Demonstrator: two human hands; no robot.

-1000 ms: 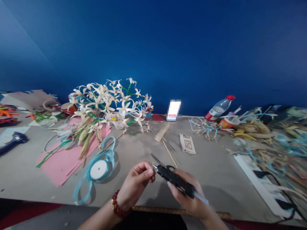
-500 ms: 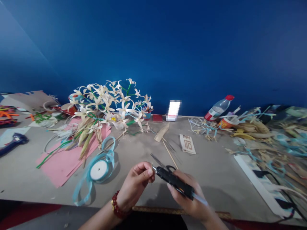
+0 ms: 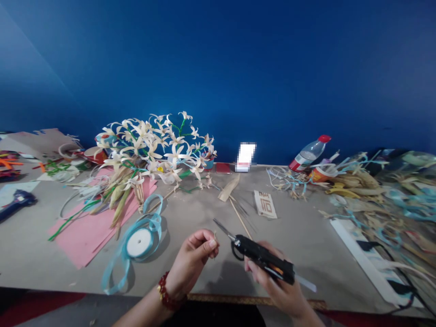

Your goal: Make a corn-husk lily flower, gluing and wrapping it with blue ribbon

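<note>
My right hand (image 3: 272,274) is wrapped round a black hot glue gun (image 3: 264,259), with a pale glue stick (image 3: 306,284) poking out of its rear end. The gun's nozzle points up and to the left, apart from my other hand. Thumb and fingers of my left hand (image 3: 197,252) pinch a small, thin tan piece (image 3: 215,238), too small to name surely. A pair of scissors (image 3: 223,227) lies on the table behind the gun, its handles partly hidden by it. Beyond lies a thin stick (image 3: 241,219) beside a dry husk piece (image 3: 230,187).
White flowers on green stems (image 3: 163,145) stand at back left. Pink paper (image 3: 80,245) and a blue ribbon roll (image 3: 139,242) lie left. A power strip (image 3: 361,259), husks (image 3: 361,177) and a bottle (image 3: 308,154) are right; a blue glue gun (image 3: 18,202) lies far left.
My right hand has drawn the glue gun back to the right, so its nozzle has left the small piece. My left hand stays nearly still, still pinching.
</note>
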